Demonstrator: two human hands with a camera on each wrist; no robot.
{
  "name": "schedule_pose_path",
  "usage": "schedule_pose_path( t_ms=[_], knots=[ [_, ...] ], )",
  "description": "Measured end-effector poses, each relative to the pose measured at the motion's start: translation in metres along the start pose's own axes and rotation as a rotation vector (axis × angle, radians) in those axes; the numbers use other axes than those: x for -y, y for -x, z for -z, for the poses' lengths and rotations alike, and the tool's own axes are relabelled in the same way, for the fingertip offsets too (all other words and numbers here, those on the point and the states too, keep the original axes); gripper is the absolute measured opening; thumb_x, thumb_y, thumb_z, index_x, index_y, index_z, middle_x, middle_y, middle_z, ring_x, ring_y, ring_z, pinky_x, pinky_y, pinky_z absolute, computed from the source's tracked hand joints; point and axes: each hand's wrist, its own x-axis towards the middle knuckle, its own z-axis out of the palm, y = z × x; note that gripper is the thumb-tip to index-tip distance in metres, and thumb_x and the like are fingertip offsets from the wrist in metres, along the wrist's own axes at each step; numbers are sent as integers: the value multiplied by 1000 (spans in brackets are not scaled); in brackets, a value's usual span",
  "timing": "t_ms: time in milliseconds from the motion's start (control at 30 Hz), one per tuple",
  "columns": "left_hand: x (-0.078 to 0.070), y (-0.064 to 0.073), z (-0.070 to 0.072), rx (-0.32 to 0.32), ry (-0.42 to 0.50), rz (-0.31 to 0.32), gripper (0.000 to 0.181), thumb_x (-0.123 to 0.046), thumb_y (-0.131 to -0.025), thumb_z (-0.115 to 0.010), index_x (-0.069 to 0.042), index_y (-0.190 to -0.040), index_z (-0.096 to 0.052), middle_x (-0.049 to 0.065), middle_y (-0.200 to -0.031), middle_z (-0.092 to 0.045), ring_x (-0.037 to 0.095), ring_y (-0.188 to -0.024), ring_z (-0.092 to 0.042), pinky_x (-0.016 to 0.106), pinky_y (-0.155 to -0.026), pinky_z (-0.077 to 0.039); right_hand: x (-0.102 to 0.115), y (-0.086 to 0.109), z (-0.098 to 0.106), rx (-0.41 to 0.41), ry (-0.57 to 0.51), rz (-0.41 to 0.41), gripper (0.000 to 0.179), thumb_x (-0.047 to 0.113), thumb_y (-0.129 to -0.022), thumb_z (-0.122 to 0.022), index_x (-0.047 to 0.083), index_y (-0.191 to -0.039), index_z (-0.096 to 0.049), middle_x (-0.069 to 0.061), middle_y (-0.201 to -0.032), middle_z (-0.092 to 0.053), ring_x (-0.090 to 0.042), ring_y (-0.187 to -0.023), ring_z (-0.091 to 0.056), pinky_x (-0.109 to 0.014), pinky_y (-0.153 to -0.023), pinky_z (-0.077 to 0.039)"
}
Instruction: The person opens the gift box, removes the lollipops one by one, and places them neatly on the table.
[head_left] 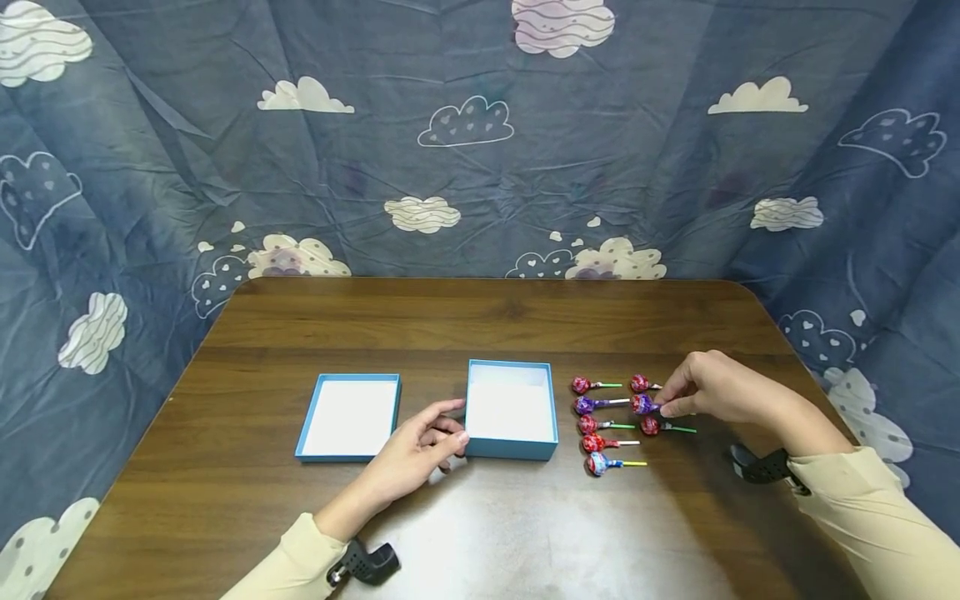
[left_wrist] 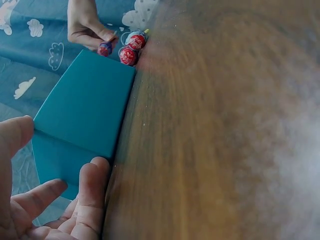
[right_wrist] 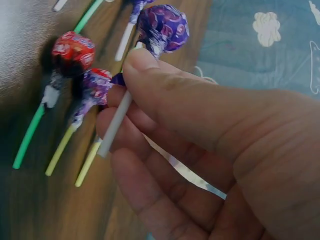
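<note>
With thumb and fingers, my right hand (head_left: 716, 387) pinches a purple-wrapped lollipop (right_wrist: 165, 29) by its white stick, close below the candy. Red-wrapped lollipops lie just in front of and behind it in the head view, one of them (head_left: 650, 426) on a green stick. My left hand (head_left: 420, 442) is at the left side of a blue box (head_left: 512, 450) with a white inside, its fingertips touching the outer walls. In the left wrist view, the fingers (left_wrist: 92, 192) lie against the teal-looking side of this box, and the right hand shows beyond it.
Left of the box lies a shallow blue-rimmed lid (head_left: 348, 417), white side up. Between the box and my right hand is a column of several lollipops (head_left: 592, 443) in red, purple and blue wrappers. A cloud-print curtain (head_left: 465, 183) hangs behind the wooden table (head_left: 510, 312).
</note>
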Motion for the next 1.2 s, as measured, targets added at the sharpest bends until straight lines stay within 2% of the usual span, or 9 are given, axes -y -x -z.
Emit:
schedule_pose_path(
  t_ms=[233, 500, 767, 967, 1200],
  knots=[
    [1, -1, 0, 0, -1, -1, 56, -21, -108, -66, -5, -158, -48, 23, -125, -68, 21, -99, -73, 27, -75, -62, -9, 10, -10, 59, -34, 2, 7, 17, -87, -88, 12, -90, -87, 10, -80, -78, 4, -69, -57, -20, -61, -51],
    [1, -2, -1, -1, -3, -6, 55, -21, -108, -67, -5, -158, -49, 23, -125, -68, 23, -99, -73, 28, -74, -62, -20, 21, -20, 91, -42, -31, 7, 16, -82, -91, 12, -85, -86, 11, -77, -77, 4, -68, -58, -21, -60, -51],
    [1, -1, -2, -4, -18, 3, 56, -23, -108, -67, -7, -158, -48, 21, -125, -69, 17, -97, -73, 29, -74, -63, -22, 25, -32, 70, 15, -25, 6, 17, -80, -92, 17, -82, -86, 13, -76, -77, 6, -67, -59, -21, -59, -51],
    [1, -2, -2, -9, -7, 15, 56, -23, -107, -68, -11, -159, -48, 19, -126, -69, 16, -97, -73, 28, -75, -62, -20, 24, -37, 52, -6, -16, 9, 16, -79, -93, 19, -80, -85, 14, -73, -76, 5, -66, -58, -20, -58, -50],
    [2, -1, 0, -3, -10, -11, 56, -23, -108, -67, -6, -158, -48, 22, -125, -69, 17, -97, -74, 28, -74, -62, -22, 24, -39, 34, -37, -13, 12, 13, -78, -94, 16, -80, -83, 11, -75, -75, 3, -67, -59, -20, -58, -51]
  ],
)
